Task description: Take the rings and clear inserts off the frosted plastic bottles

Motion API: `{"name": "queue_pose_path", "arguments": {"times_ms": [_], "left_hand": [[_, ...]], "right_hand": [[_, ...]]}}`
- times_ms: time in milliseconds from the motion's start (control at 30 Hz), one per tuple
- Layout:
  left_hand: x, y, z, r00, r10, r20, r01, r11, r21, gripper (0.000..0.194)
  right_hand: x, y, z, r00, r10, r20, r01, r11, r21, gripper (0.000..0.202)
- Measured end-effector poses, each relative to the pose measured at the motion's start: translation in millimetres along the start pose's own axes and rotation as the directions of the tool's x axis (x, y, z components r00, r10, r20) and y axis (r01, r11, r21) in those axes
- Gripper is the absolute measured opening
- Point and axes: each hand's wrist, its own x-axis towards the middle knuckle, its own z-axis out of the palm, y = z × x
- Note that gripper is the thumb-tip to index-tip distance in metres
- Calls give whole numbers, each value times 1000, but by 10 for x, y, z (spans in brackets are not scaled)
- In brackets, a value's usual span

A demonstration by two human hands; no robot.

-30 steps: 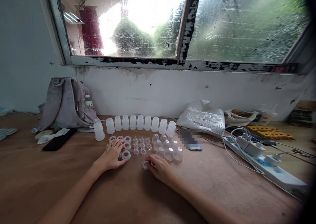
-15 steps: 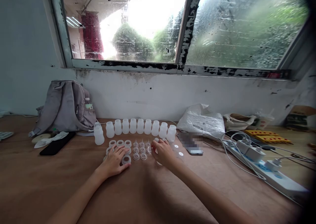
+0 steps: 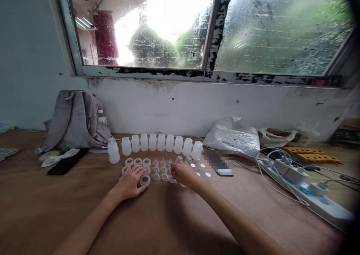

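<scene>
Left hand [image 3: 131,180]: spread over translucent rings [image 3: 145,180]. Right hand [image 3: 182,173]: fingertips bunched at clear teat [image 3: 171,179]; pinch or mere touch, impossible to tell. Changed: teat newly at near right-hand corner of grid [image 3: 163,170] on desk [image 3: 135,225], apparently completing three rows of three.

A: Which parts of the person are shown?

B: The left hand [image 3: 131,182] and right hand [image 3: 184,173], both bare, each continuous with a forearm: left forearm [image 3: 94,219], right forearm [image 3: 230,212].

A: Their form?

B: Slender; each forearm broadens away from a narrow wrist [image 3: 114,195]. The fingers [image 3: 134,172] are slim.

A: Their covering?

B: Uncovered skin, smooth in outline, out to the lower margin; fingernails too small to resolve.
</scene>
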Motion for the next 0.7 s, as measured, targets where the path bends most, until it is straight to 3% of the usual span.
{"name": "queue_pose_path", "arguments": {"times_ms": [467, 600, 700], "left_hand": [[18, 22, -21, 1000, 3, -24, -3, 1000, -9, 44], [50, -31, -14, 988, -80, -132, 69, 994, -87, 34], [71, -134, 13, 945, -194, -262, 151, 973, -175, 25]], "right_hand": [[8, 96, -7, 1000, 8, 11, -8, 997, 71, 16], [8, 96, -6, 1000, 11, 15, -12, 996, 86, 16], [19, 100, 5, 1000, 7, 17, -9, 996, 94, 15]]}}
